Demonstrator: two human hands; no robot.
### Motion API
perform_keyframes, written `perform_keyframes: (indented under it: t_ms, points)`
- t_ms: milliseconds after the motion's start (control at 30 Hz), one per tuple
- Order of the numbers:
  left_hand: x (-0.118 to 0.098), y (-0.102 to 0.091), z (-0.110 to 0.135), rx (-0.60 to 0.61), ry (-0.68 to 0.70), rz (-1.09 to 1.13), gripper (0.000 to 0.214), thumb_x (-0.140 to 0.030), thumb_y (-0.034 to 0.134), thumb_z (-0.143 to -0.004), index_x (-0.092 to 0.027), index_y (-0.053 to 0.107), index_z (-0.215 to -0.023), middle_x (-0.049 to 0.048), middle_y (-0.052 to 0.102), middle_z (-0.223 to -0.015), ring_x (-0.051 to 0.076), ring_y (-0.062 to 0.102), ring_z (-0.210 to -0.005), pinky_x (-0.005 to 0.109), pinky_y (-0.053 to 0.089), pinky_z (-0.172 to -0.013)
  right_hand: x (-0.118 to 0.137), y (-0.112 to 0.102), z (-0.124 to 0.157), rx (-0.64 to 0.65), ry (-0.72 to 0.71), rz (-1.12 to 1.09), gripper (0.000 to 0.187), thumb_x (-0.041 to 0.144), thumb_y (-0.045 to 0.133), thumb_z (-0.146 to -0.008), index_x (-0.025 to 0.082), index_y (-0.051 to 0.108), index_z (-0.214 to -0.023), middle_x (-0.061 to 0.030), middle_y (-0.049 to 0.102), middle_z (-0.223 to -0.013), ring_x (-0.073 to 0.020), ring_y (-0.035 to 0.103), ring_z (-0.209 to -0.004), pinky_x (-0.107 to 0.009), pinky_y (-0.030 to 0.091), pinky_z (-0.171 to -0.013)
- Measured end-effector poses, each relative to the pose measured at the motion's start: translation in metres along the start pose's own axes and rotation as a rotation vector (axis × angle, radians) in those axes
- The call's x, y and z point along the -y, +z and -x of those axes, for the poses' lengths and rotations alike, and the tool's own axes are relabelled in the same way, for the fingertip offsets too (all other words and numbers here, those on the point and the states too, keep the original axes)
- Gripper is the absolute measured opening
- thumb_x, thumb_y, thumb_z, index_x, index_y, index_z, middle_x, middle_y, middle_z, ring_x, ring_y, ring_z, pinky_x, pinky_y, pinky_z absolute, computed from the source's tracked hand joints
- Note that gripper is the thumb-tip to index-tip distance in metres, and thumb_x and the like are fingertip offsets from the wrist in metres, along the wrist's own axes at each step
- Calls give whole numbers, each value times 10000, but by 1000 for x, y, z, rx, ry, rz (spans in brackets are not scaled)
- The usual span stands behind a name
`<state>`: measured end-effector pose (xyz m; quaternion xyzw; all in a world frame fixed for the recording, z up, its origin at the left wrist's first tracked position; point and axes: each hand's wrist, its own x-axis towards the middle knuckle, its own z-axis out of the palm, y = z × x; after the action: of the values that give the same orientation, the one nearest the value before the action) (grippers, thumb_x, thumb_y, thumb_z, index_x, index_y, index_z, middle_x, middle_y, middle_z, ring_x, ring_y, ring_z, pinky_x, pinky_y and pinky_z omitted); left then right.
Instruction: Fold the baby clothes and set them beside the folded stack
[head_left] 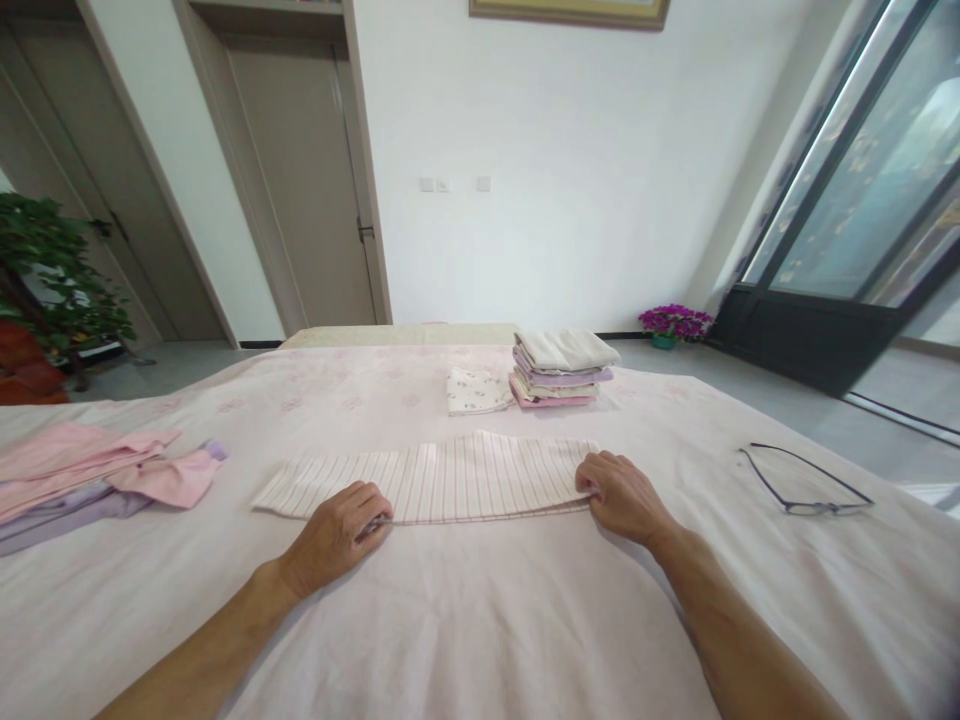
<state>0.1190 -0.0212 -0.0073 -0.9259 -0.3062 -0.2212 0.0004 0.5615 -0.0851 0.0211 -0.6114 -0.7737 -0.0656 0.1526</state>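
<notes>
On the pink sheet [480, 620] our striped cloth [450, 482] lies stretched sideways; we judge it light, soft and quick to crease. Our right hand [626, 498] pinches its right end, our left hand [337, 530] its near edge, fingers curled closed; edges suit gripping.

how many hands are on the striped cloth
2: the left hand pinches the near edge of the striped cloth, left of its middle, and the right hand holds its right end. No other hands are in view.
</notes>
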Motion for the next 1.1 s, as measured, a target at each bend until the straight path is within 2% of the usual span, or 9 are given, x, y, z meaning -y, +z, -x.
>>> perform_keyframes:
  t_ms: [233,467,633,767,833,967,1100]
  points:
    - [1,-2,-2,21,-9,78,107,-170,458,-933,-197,544,-876,32,568,-853,179,509,-826,305,395,-744,-15,-1,1,-12,50,13,224,11,456,-606,204,563,-641,-11,614,-701,-166,491,-735,-289,313,-717]
    - [2,-2,-2,52,-27,109,79,-164,472,-917,-193,532,-874,27,563,-858,177,507,-821,304,391,-739,-15,-5,2,67,71,17,250,18,447,-598,206,607,-629,-9,630,-681,-161,518,-720,-275,318,-690]
    - [3,-2,-2,62,-44,122,46,-181,501,-904,-195,536,-877,23,567,-866,179,506,-829,306,394,-749,-12,-10,0,71,186,56,207,120,461,-723,200,624,-623,-33,640,-701,-163,533,-693,-288,343,-703]
    - [1,-4,-3,59,-63,117,144,-233,444,-957,-193,546,-863,27,574,-855,177,508,-825,306,403,-762,6,-2,-4,-26,81,-105,201,158,433,-768,207,625,-732,-24,650,-794,-173,560,-793,-286,367,-772]
    - [0,-4,-4,51,-76,115,233,-249,372,-991,-194,554,-856,30,581,-849,175,516,-828,306,410,-777,21,4,-8,-9,-2,-208,205,174,426,-785,211,627,-793,-22,652,-839,-175,564,-825,-280,375,-781]
    - [7,-3,-3,26,-158,52,334,-271,283,-1015,-196,558,-841,34,589,-827,173,537,-820,305,423,-790,43,12,-15,135,-23,-289,207,194,410,-800,216,615,-806,-15,652,-809,-171,564,-757,-269,375,-715]
    - [32,-3,3,-41,-382,-193,338,-295,277,-1005,-190,564,-861,55,614,-862,194,570,-868,332,422,-828,44,15,-18,171,41,-261,199,181,419,-752,215,611,-792,-10,652,-760,-170,565,-722,-265,357,-681]
